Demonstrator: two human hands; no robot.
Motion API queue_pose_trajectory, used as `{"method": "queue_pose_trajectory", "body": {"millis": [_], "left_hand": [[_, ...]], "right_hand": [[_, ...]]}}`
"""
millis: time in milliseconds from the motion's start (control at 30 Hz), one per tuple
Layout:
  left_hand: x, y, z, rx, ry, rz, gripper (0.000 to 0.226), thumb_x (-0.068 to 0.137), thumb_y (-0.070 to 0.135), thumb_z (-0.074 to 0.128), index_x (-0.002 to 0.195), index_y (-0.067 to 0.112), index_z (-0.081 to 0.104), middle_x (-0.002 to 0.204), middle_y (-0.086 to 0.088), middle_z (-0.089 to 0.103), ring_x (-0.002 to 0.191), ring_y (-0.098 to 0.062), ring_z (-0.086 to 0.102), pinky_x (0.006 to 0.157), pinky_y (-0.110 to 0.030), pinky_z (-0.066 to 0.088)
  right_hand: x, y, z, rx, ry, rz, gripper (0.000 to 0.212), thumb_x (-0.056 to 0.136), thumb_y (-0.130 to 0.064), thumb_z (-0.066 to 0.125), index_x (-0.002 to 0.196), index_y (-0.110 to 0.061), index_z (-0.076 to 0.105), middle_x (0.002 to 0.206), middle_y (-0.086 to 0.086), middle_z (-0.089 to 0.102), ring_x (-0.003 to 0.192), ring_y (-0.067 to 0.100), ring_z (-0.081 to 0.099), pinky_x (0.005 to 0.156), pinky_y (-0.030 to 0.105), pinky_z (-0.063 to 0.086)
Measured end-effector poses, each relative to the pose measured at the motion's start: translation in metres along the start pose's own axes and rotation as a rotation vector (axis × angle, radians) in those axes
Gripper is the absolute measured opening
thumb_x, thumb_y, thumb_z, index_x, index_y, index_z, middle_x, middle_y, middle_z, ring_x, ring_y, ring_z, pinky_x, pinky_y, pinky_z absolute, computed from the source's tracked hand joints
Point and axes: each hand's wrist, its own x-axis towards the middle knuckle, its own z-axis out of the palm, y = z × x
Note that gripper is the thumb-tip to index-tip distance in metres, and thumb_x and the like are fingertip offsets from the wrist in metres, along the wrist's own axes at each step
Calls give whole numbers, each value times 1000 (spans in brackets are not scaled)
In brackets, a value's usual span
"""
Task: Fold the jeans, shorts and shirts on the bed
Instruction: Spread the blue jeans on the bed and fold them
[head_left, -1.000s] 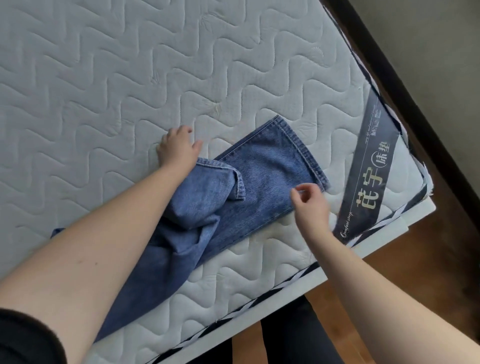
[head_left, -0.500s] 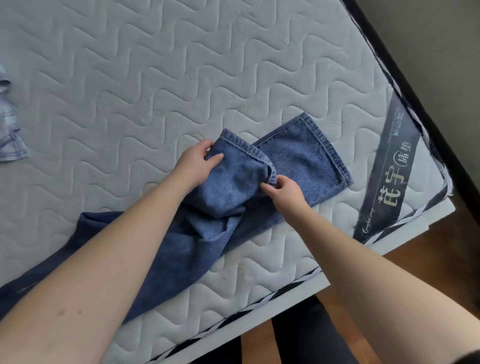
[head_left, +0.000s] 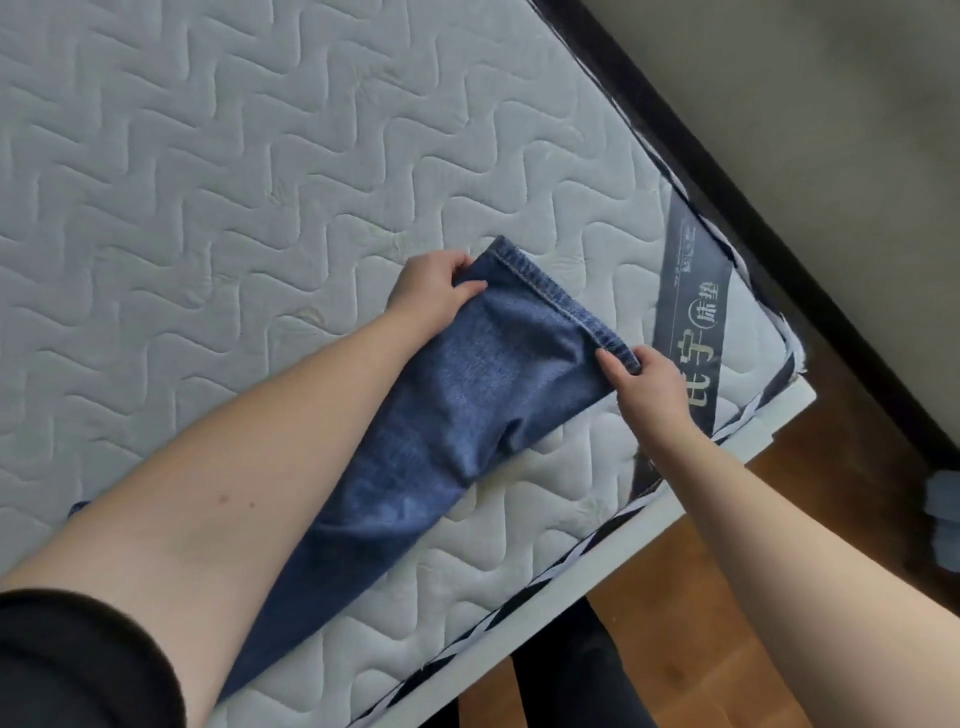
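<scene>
Blue jeans lie on the white quilted mattress near its right front corner, one leg laid over the other so the hems line up. My left hand pinches the far corner of the top hem. At the near corner of the same hem, my right hand pinches the denim. The waist end runs down and left, hidden under my left forearm.
A dark label strip with printed characters crosses the mattress corner. Beyond the bed's edge are a wooden floor, a dark baseboard and my dark trouser legs. A pale object sits at the right edge.
Both hands took the upper leg's hem and carried it right, over the lower leg's hem. The lower leg is now covered. The view shifted left.
</scene>
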Motion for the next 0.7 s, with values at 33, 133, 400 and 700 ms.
{"method": "queue_pose_trajectory", "body": {"millis": [33, 133, 400, 700], "left_hand": [[9, 6, 6, 30, -26, 14, 11, 87, 32, 68, 86, 23, 63, 80, 7, 61, 80, -17, 56, 69, -26, 36], [31, 17, 23, 128, -81, 43, 12, 88, 32, 66, 89, 20, 65, 92, -2, 68, 89, -23, 60, 71, -29, 39], [64, 1, 50, 419, -7, -32, 26, 92, 35, 62, 107, 13, 63, 121, -10, 51, 116, -32, 45, 90, -41, 39], [74, 8, 36, 223, -264, -91, 20, 90, 28, 67, 91, 10, 61, 93, -12, 65, 87, -26, 58, 69, -29, 36]], "right_hand": [[5, 6, -3, -18, 5, 18, 34, 90, -45, 63, 70, -19, 53, 63, -3, 54, 58, 13, 48, 51, 31, 31], [16, 22, -1, -54, -10, 68, 32, 90, -45, 64, 73, -19, 56, 66, -5, 57, 64, 15, 51, 55, 31, 31], [48, 22, 25, -133, -96, 50, 29, 91, -41, 63, 91, -12, 63, 109, 16, 58, 101, 32, 55, 85, 35, 44], [60, 22, 4, -19, -214, 126, 27, 83, -27, 75, 84, -21, 49, 82, -2, 58, 70, 15, 56, 56, 26, 45]]}}
